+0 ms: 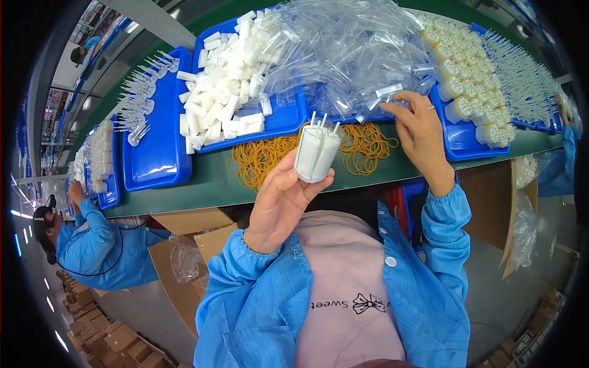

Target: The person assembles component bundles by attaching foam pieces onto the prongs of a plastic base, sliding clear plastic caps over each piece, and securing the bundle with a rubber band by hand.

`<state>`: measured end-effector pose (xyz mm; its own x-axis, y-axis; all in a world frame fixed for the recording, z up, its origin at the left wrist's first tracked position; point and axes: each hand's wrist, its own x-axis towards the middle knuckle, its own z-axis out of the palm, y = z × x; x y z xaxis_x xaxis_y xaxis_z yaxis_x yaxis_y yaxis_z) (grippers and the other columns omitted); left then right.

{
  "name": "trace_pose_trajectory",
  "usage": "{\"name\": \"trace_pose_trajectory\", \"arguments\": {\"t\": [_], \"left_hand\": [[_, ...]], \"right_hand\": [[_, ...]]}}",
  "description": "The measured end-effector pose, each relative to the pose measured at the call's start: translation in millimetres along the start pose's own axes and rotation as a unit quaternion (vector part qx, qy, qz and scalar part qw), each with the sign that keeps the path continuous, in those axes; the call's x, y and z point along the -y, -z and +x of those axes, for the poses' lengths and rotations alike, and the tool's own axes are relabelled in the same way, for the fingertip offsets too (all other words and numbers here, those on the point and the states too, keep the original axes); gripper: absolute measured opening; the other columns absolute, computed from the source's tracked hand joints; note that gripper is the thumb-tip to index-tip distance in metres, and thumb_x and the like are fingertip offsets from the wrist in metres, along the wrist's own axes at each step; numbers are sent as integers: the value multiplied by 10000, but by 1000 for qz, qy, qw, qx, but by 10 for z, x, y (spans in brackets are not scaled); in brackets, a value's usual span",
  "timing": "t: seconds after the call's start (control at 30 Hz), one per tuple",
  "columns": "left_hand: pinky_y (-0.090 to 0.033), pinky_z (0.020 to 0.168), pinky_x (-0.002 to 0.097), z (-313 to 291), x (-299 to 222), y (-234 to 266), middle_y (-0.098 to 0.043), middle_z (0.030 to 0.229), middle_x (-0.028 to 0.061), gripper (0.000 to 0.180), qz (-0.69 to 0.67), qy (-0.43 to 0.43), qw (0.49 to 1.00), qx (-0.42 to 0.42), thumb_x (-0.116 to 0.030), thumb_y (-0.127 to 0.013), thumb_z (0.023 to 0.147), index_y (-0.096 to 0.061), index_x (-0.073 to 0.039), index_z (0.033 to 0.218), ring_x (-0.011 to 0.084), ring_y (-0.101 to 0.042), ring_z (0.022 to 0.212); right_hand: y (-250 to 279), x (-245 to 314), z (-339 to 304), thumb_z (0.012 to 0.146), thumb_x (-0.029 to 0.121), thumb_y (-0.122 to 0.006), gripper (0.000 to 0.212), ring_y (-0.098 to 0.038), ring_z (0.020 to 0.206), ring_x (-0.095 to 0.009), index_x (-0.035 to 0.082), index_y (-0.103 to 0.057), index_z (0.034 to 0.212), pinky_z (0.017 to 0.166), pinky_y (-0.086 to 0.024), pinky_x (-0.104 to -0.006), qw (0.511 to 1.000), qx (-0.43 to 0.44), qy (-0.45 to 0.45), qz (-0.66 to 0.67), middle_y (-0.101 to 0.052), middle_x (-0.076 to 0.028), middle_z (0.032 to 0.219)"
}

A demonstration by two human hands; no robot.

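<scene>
My left hand (282,199) is closed round a small bundle of clear plastic tubes (316,153) with white cylinders inside. Several thin white stems stick up from the bundle's top. At the near edge of a heap of clear plastic tubes (343,49), my right hand (420,132) has its fingers bent and apart. One fingertip is beside or touching a loose clear tube (369,109); I cannot tell which. Yellow rubber bands (368,147) lie on the green table below the tube heap, partly hidden behind the bundle.
White cylinders (211,116) fill a blue tray left of the tubes. Further left stands a blue tray (156,153) with thin-stemmed white pieces at its far edge. To the right, a blue tray (469,150) carries banded bundles (463,80). Another person (92,245) works at left; cardboard boxes (184,245) stand below.
</scene>
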<state>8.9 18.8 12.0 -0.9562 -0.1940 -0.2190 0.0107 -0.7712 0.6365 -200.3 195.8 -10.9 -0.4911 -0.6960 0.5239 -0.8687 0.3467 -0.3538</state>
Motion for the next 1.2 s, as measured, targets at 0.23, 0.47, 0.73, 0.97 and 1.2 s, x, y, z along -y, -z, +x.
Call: {"name": "trace_pose_trajectory", "arguments": {"t": [0.23,0.47,0.73,0.97,1.2], "left_hand": [[-482,960,347,31,9,34,-442,1343,164,654,-47,17,999,-1,-230,-530,901,-227,9,1430,273,-557,1125],[-492,947,361,50,17,32,-426,1371,138,660,-76,27,997,17,-212,-516,906,-185,-100,1466,272,-561,1119],[-486,925,361,49,73,25,-438,1358,135,574,-54,-20,998,12,-169,-517,919,-284,-47,1429,235,-575,1061],[-430,950,308,27,170,-102,-443,1279,116,456,368,-260,892,-35,-1,-632,821,-519,9,1263,218,-523,1115],[-387,987,340,-21,157,-81,-454,1282,133,457,473,-285,834,-8,-19,-643,800,-538,-4,1245,232,-462,1183]], "right_hand": [[98,125,-61,725,-29,-638,388,-527,966,-301,77,-580,1094,791,-443,-392,997,28,-66,-34,-530,-113,1097],[-59,-56,-245,756,-5,-653,283,-574,914,-320,41,-599,1030,766,-465,-382,997,-58,-41,-12,-587,-134,1012],[120,178,-268,869,-11,-563,190,-593,838,-140,-3,-601,1055,729,-482,-270,897,-191,-249,312,-632,-87,987],[431,627,-191,888,29,-540,282,-606,885,-147,-41,-530,1161,817,-484,-277,823,-177,-185,508,-626,-122,1002],[372,725,-173,892,72,-580,257,-611,914,-174,-41,-543,1119,845,-482,-292,832,-152,-143,514,-617,-131,1016]]}}
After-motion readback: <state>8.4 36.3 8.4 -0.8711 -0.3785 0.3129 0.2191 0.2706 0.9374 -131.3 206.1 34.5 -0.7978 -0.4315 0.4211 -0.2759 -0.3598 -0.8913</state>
